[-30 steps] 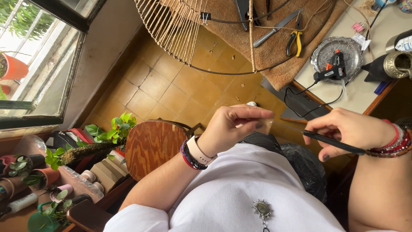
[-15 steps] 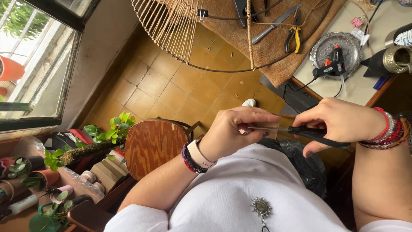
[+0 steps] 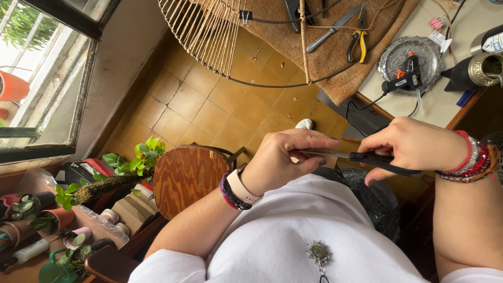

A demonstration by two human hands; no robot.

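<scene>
**Tabletop and its load**

The pale tabletop [image 3: 445, 99] carries a brown fibre mat [image 3: 325, 57] with yellow-handled pliers [image 3: 357, 39] and a grey metal blade [image 3: 332, 29], beside a round silver tray [image 3: 390, 57] holding a black-and-orange glue gun [image 3: 403, 79].

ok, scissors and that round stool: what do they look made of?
Scissors: blades look like bare metal, grey with a dull shine; handles matte black, probably plastic. Right hand grips the handles; left hand is at the blades. Stool: wood, reddish-brown with visible grain and a glossy sheen, likely varnished.
</scene>
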